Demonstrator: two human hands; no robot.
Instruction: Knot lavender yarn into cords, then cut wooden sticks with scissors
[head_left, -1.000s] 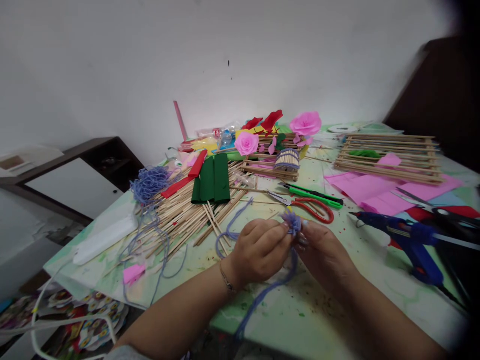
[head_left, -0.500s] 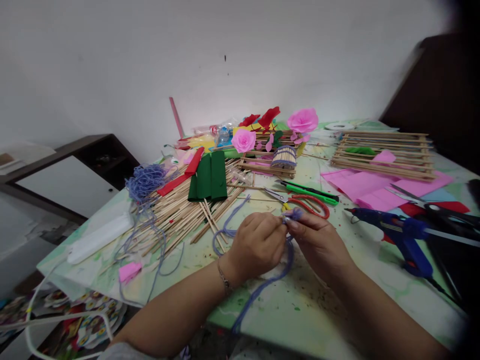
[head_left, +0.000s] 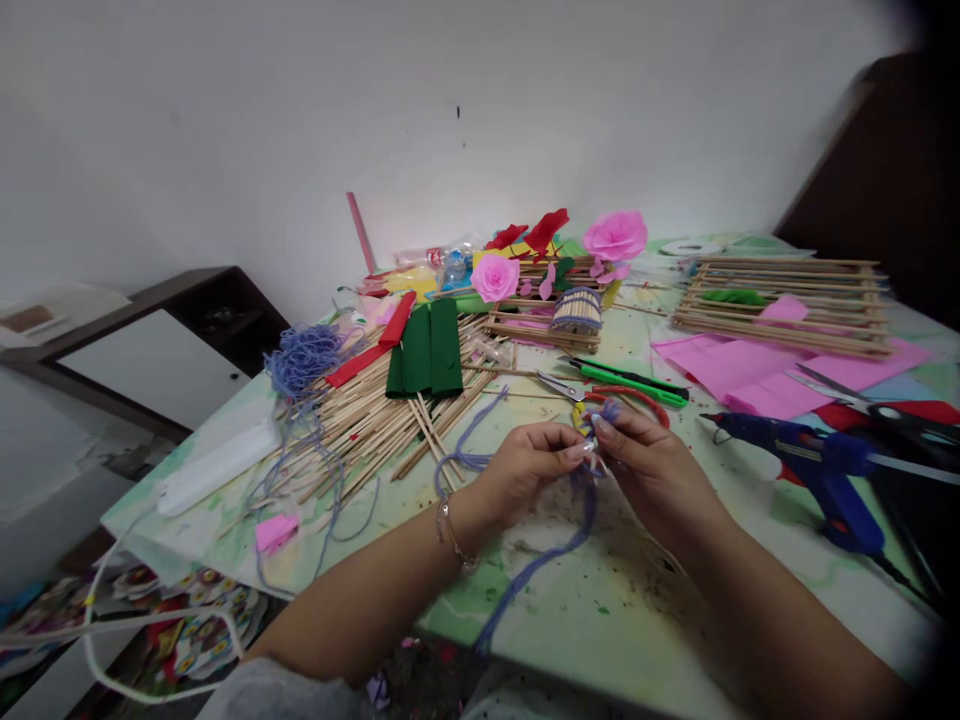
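Both hands meet above the front middle of the table, working purple yarn (head_left: 574,540) between the fingertips. My left hand (head_left: 529,462) pinches thumb to finger on a small pale piece wound with the yarn; fingers cover most of it. My right hand (head_left: 652,455) holds the bunched yarn at the top of the same piece. One yarn tail hangs to the table's front edge, and another loops out to the left. Just behind the hands lie orange-and-yellow-handled scissors (head_left: 630,400), blades pointing left, partly hidden by my right fingers.
To the left are thin wooden sticks (head_left: 360,420), a purple yarn heap (head_left: 304,358) and folded green paper (head_left: 425,350). A green cutter (head_left: 634,387) lies behind the scissors. On the right are a blue glue gun (head_left: 817,470), pink paper (head_left: 720,375) and a stick frame (head_left: 787,300).
My left hand has opened out from a tight fist over the piece into a thumb-and-finger pinch. The pale piece shows more between the hands. The view has shifted slightly.
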